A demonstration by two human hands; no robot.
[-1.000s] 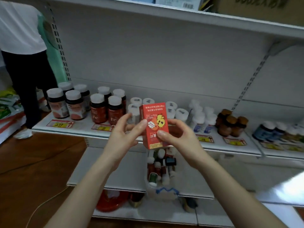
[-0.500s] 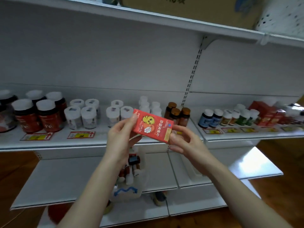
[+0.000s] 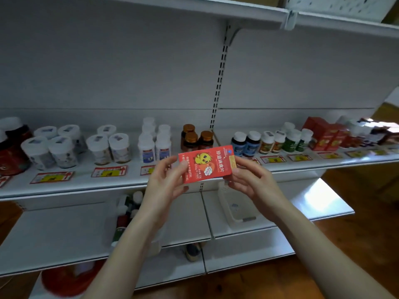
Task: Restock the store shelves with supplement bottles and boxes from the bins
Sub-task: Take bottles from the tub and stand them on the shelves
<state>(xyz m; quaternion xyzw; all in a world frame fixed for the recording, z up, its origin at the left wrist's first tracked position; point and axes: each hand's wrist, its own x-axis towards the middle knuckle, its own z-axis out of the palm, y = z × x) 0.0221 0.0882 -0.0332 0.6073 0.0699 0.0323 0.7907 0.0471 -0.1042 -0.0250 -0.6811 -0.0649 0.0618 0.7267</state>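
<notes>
Just in front of the amber bottles (image 3: 195, 138), out over the edge of the shelf (image 3: 86, 187), the red box (image 3: 206, 164) lies level between both hands, the left hand (image 3: 166, 182) pinching its left end and the right hand (image 3: 248, 182) its right end by the fingertips. So light a hold could let it tip or drop once one hand lets go. The matching red boxes (image 3: 321, 134) stand well right of the amber bottles, and the coloured bottles (image 3: 272, 141) between line the way, so a low sweep could topple them.
</notes>
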